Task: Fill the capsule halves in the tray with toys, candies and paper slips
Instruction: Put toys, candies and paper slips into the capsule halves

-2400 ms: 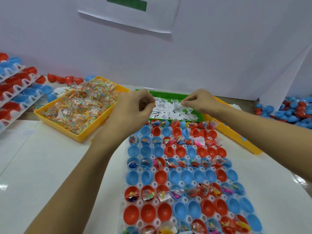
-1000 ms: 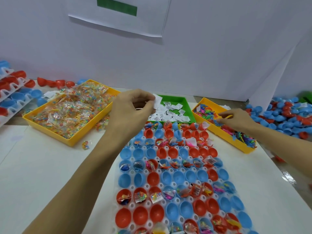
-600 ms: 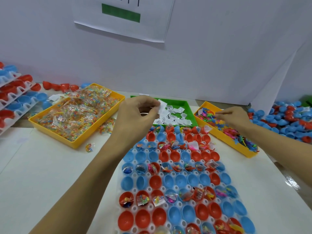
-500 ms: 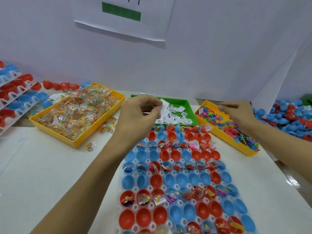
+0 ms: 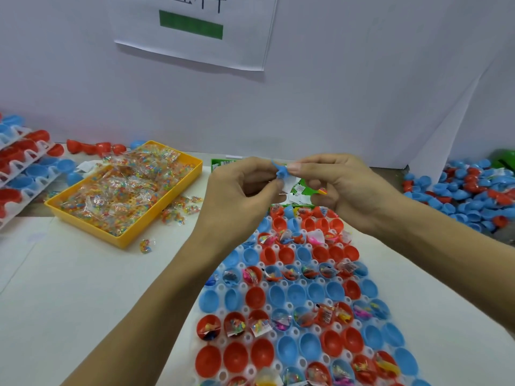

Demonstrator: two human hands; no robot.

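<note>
A small blue toy (image 5: pixel 279 170) and a paper slip (image 5: pixel 291 183) are pinched together by the left hand (image 5: pixel 239 190) and right hand (image 5: pixel 342 185) above the capsule tray (image 5: pixel 289 305); both should be dropped gently into one empty half

Both bare forearms are extended forward from the lower edge of the view and angled inward, so that the hands are brought together at the middle. The left hand (image 5: pixel 239 190) is held with its back toward the camera, its fingers curled and its fingertips turned toward the right hand. The right hand (image 5: pixel 342 185) is raised to the same height, its fingers curled and its thumb pressed forward in a pinch. The fingertips of the two hands are nearly touching.
</note>
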